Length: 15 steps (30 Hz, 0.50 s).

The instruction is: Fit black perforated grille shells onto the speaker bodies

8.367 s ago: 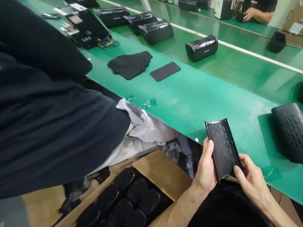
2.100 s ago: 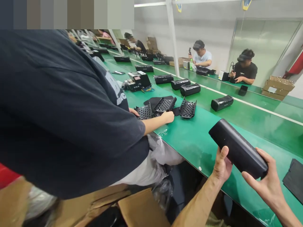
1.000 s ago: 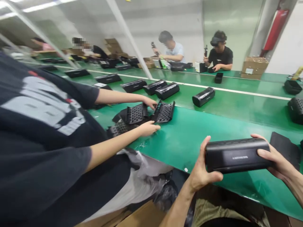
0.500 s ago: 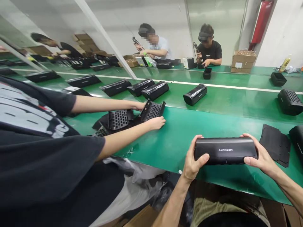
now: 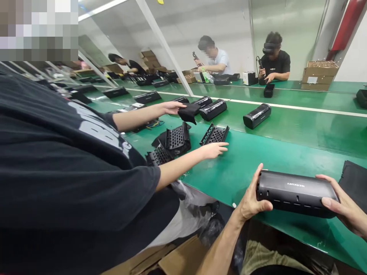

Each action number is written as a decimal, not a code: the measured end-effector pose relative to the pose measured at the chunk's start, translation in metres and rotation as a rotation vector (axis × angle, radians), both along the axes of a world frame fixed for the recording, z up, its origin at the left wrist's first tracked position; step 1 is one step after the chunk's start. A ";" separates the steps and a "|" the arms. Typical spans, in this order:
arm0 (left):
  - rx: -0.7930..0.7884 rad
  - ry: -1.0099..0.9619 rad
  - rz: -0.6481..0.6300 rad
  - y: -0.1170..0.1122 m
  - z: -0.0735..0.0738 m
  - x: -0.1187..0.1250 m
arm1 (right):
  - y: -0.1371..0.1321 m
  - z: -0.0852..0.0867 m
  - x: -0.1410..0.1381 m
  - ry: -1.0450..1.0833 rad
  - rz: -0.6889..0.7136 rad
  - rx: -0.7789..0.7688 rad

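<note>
A long black speaker housing [image 5: 295, 191] with upside-down "MERKURY" lettering is held above the near edge of the green bench. My left hand [image 5: 250, 200] grips its left end, thumb in front and fingers round the back. Around the right end, my right hand [image 5: 345, 204] is closed with its thumb on the front face. A row of small slots shows along the housing's lower front edge. Just behind my right hand lies a flat black sheet [image 5: 354, 183], partly cut off by the frame.
On my left a co-worker in a dark T-shirt [image 5: 114, 183] reaches over perforated black panels [image 5: 215, 134], holding a black piece [image 5: 189, 111]. Several finished-looking housings [image 5: 257, 115] lie along the line beyond. Across it, other people work near a cardboard box [image 5: 319, 74].
My view has swung left. The housing has tipped in my hands, showing more of its slotted lower edge. The co-worker has released the perforated panel and now holds a black piece.
</note>
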State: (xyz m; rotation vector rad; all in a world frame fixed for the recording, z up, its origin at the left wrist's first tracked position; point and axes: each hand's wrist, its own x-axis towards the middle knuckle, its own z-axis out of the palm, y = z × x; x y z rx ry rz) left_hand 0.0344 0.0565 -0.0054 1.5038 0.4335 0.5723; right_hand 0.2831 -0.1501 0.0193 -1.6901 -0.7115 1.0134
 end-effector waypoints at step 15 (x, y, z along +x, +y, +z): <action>0.284 0.326 0.351 0.041 0.007 0.013 | 0.016 -0.011 0.042 -0.002 -0.183 -0.126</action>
